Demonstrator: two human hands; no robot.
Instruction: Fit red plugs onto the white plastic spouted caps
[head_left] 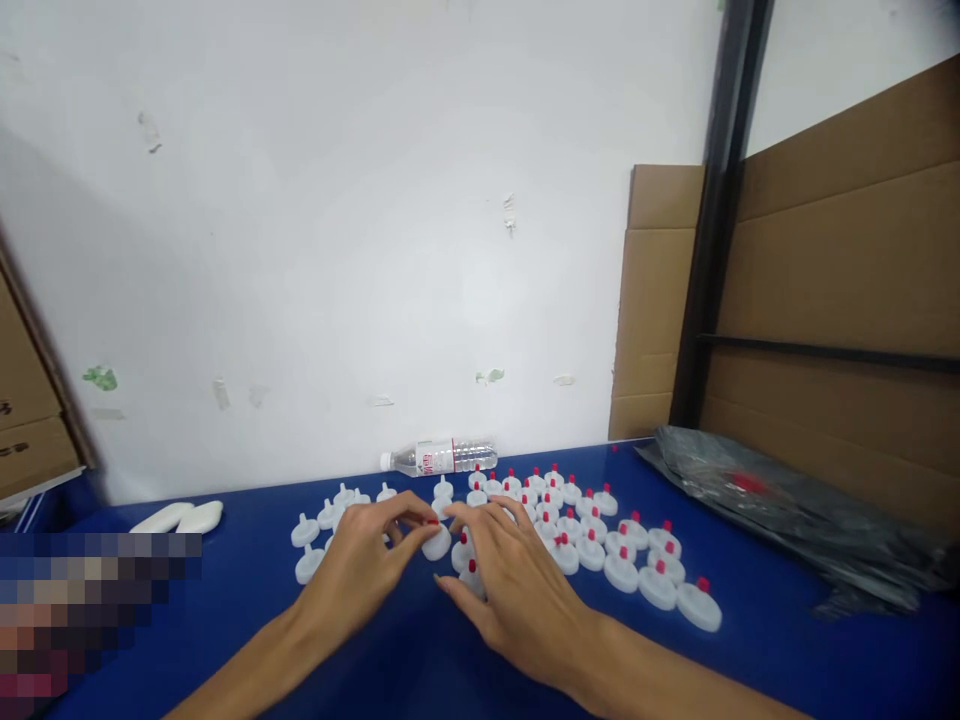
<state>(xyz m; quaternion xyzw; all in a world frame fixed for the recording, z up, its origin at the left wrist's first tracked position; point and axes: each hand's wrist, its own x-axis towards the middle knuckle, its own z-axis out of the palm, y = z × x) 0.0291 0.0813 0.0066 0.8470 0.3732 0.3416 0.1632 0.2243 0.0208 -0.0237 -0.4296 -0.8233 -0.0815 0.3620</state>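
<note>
My left hand (371, 545) is closed, its thumb and fingertips pinching the small red tip of a white nozzle cap (436, 543). That cap stands upright, its wide base down. My right hand (514, 565) is just to the right, fingers and thumb apart, arched over red-tipped caps (472, 580) that it partly hides. Left of my left hand stand several white nozzle caps without red tips (304, 530). Spread to the right of my right hand are many more with red tips (699, 604).
Against the white wall a clear plastic bottle (442, 457) lies on its side on the blue table (390, 660). Two white rounded objects (200, 517) rest at the left. At the right are a grey plastic bag (780, 510) and cardboard (840, 270) behind a dark post (712, 200).
</note>
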